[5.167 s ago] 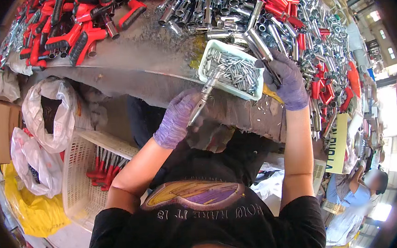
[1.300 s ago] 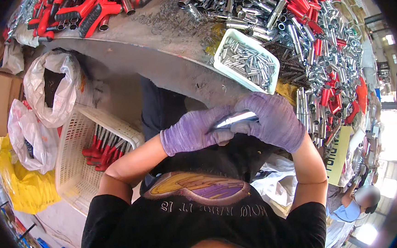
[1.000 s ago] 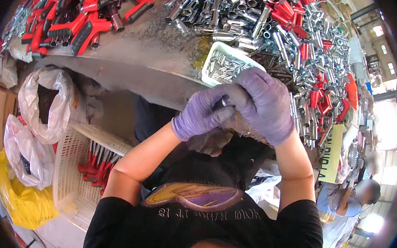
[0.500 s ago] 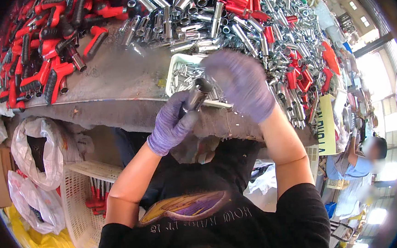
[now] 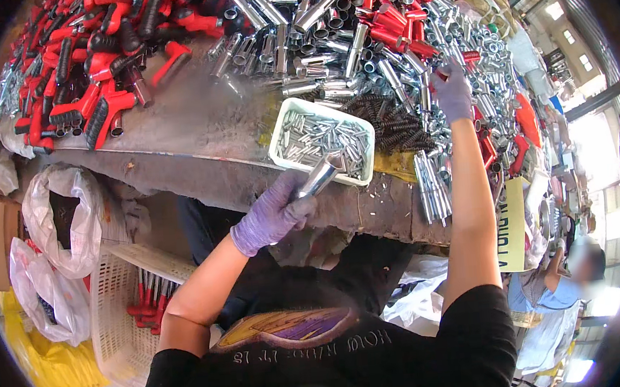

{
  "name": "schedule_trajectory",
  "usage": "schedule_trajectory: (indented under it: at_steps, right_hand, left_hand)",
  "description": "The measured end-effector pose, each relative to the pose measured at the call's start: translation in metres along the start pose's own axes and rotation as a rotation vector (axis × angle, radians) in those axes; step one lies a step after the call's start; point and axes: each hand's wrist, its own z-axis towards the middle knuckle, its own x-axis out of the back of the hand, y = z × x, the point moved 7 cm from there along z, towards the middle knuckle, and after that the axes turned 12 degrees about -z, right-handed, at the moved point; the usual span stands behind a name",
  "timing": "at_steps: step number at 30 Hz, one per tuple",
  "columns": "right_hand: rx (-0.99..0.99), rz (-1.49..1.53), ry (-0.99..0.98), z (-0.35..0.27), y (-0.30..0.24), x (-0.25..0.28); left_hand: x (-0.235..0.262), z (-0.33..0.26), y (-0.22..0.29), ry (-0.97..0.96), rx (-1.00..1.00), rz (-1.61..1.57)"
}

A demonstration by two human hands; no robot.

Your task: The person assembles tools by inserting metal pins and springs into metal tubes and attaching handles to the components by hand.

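Observation:
My left hand (image 5: 274,214), in a purple-grey knit glove, is closed round a short chrome metal tube (image 5: 318,176), its open end tilted up and away. Just beyond that tube stands a white plastic tub (image 5: 276,147) of small metal pins (image 5: 324,141). My right hand (image 5: 453,97), gloved alike, reaches out over the heap of chrome tubes (image 5: 388,80) at the right. Its thumb and fingers look apart, with red showing between them. Whether they touch a part there is too small to tell.
Dark coil springs (image 5: 391,119) lie right of the tub. Red and black handles (image 5: 110,53) are heaped at the far left. Several slim chrome tubes (image 5: 432,188) rest near the table's front edge. Below left are a white crate (image 5: 113,315) and plastic bags (image 5: 51,298). Another person (image 5: 560,277) is at far right.
My right hand has moved from over the tub out to the right, onto the heap, uncovering the tub and springs. My left hand still holds the tube, slightly lower.

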Motion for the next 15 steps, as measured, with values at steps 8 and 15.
schedule_trajectory:
  at_steps: [8,15]
  right_hand:
    - [0.119,0.956,-0.179,-0.108,-0.098,0.071]
    - [0.270,1.015,-0.211,-0.141,-0.133,0.098]
  left_hand:
    - [-0.002,0.004,0.002,0.025,0.061,0.054]
    - [-0.002,0.003,-0.002,-0.047,0.067,-0.048]
